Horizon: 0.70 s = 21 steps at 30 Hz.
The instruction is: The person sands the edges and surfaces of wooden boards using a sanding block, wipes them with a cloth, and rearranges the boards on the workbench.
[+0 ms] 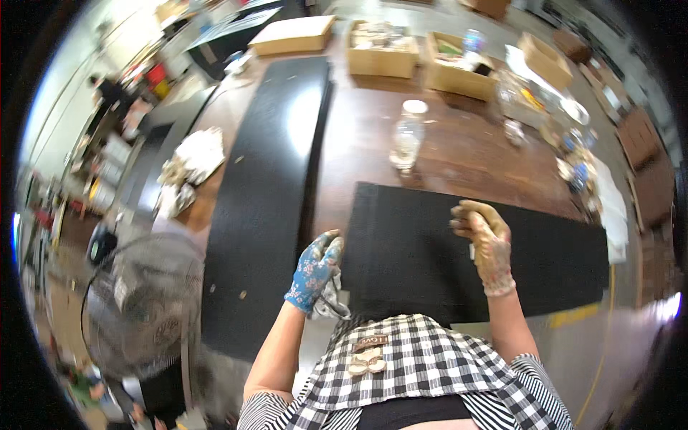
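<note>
Head view showed the left hand (314,271), in a blue flowered glove, gripping a grey rag (331,304) at seven o'clock of the black panel (430,251) on the counter (459,154). The right hand (489,244) was clenched above the panel; what it held I cannot tell. Wiping should go well with flat, even strokes.

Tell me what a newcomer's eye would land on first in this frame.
Two gloved hands over a black panel on the brown workbench: the left hand in a blue flowered glove grips a grey rag at the panel's near left corner, and the right hand in a stained tan glove hovers closed above it. A long black board lies to the left, and a clear plastic bottle stands behind.
</note>
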Motion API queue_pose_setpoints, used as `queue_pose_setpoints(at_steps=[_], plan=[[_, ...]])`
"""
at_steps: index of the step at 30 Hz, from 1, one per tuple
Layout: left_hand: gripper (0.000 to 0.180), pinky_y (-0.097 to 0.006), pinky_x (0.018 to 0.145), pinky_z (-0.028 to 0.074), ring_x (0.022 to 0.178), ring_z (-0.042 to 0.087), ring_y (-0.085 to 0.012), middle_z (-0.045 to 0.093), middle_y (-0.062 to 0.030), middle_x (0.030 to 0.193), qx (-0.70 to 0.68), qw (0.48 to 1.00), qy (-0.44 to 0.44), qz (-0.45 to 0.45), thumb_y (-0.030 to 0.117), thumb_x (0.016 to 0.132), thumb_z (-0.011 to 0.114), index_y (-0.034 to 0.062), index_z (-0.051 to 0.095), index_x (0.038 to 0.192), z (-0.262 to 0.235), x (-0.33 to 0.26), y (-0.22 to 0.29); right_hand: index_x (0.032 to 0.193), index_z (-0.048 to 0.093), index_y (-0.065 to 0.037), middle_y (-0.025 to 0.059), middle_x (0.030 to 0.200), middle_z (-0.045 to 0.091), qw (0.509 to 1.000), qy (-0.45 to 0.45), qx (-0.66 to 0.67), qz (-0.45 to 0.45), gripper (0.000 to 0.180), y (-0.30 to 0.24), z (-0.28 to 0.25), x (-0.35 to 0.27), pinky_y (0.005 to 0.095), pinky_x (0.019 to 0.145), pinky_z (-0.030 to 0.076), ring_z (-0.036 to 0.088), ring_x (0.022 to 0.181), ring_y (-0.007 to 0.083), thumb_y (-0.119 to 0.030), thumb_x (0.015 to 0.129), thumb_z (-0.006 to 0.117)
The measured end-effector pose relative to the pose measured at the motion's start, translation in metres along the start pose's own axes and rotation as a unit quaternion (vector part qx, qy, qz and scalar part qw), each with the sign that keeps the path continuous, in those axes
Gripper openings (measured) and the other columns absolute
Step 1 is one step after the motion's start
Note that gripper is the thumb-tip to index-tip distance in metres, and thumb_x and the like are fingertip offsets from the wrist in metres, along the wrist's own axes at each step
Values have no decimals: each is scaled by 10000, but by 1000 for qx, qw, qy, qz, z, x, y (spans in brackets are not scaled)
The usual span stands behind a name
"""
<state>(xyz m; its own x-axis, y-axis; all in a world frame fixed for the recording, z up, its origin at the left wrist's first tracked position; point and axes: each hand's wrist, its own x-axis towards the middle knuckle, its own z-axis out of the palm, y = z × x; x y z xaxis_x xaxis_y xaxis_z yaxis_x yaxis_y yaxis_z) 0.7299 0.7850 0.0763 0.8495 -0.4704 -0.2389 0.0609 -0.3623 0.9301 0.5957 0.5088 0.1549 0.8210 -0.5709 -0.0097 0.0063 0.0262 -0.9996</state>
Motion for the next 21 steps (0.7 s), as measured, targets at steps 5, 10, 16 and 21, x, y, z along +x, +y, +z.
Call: queue_pose_setpoints(at_steps=[5,10,16,21], plan=[[566,-358,1055,383,1236,514,-299,543,-207,1334,86,990,-100,-44,399,949,536,11,496,1359,32,32,26,1230,559,2,106,1165,611,912,393,-81,-83,271,34,-163,-99,295,938,486,603,1042,178,-64,971,513],[589,-340,907,492,1041,593,-236,598,-131,1203,-125,970,-179,-103,317,925,625,-67,453,1337,38,44,-3,1346,468,-20,91,1313,515,782,620,-62,8,482,98,-218,-175,327,1013,410,510,1174,186,-207,931,626],[669,-355,913,493,1071,577,-274,546,-197,1259,-63,973,-154,-160,324,898,659,-76,390,1362,71,30,7,1407,400,7,134,1300,545,785,566,-121,223,779,85,-206,-160,366,1003,408,492,1225,230,-490,864,654],[260,-263,358,359,396,444,-100,514,9,585,-51,965,-204,-156,312,904,680,151,543,1055,108,21,22,1483,85,107,272,1530,215,836,517,119,139,1087,99,-257,-156,381,1157,233,268,1418,331,-444,805,733]])
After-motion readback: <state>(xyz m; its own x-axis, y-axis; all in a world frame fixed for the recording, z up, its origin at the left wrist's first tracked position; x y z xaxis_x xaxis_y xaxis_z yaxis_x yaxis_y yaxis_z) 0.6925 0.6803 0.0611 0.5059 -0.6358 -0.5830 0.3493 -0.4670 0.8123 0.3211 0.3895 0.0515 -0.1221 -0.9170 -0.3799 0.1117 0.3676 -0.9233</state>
